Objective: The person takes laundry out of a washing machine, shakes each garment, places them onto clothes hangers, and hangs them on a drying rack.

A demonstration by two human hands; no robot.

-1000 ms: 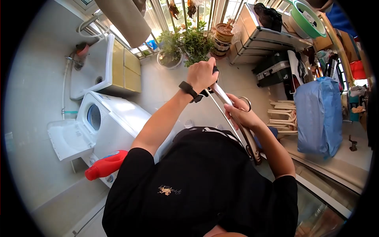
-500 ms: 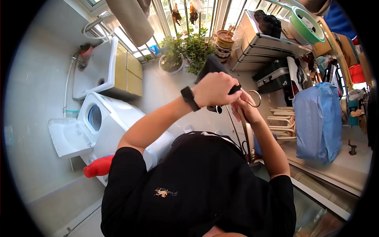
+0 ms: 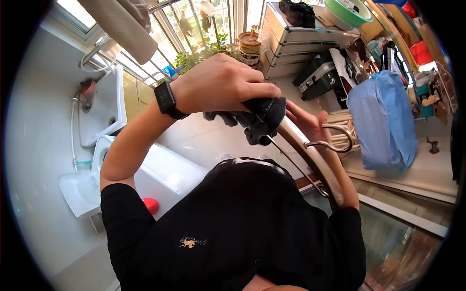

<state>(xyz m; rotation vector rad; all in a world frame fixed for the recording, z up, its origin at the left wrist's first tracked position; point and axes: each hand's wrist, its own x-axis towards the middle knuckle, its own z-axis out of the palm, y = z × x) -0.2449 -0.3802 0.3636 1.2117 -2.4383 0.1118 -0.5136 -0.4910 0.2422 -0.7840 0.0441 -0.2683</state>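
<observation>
Near the centre, my left hand (image 3: 221, 87), with a dark watch on its wrist, is closed on a bunched black cloth (image 3: 266, 116) hanging below its fingers. Just right of it, my right hand (image 3: 308, 123) is wrapped round a curved clothes hanger (image 3: 315, 157) with a metal hook. The hanger slants down toward my right elbow, a thin metal rod beside it. The cloth touches the hanger's upper end; it partly hides how they join. Part of my right hand lies behind the hanger and its hook.
A white washing machine (image 3: 170, 169) and a sink (image 3: 102, 109) stand on the left. Potted plants (image 3: 194, 59) are by the railing. A drawer cabinet (image 3: 291, 46), a dark suitcase (image 3: 318, 77) and a blue bag (image 3: 381, 121) are on the right. A beige garment (image 3: 121, 29) hangs upper left.
Both hands and the hanger have come closer to the camera. My left hand has drawn the black cloth along to the hanger's upper end. The view has shifted.
</observation>
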